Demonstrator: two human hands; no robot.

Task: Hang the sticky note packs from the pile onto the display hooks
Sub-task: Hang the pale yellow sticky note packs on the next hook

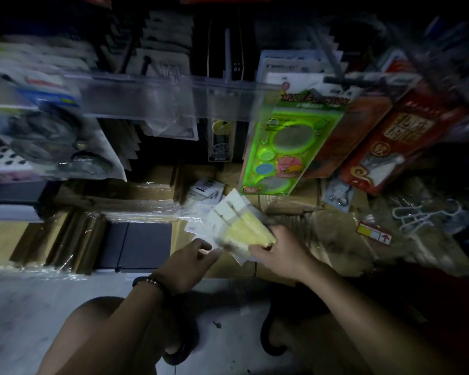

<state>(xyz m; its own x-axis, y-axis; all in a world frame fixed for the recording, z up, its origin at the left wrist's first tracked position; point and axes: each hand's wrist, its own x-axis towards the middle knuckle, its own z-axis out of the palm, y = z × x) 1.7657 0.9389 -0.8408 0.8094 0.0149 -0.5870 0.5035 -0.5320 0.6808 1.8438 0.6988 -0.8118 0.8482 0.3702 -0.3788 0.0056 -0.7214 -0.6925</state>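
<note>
Pale floor [25,307] lies nearest, under the crouching person. Just beyond, the right hand [279,255] grips the near end of a fan of yellow packs [241,226], and the left hand [186,262] pinches its left edge with its fingers [203,245]. The packs' long axis points far-left, tabs away. Hooks [331,58] lie well beyond, far-right, nearer the right hand.

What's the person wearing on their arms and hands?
No sleeves or gloves show in the dim light. The left hand has a dark beaded bracelet around its wrist; the right hand has nothing on its wrist.
</note>
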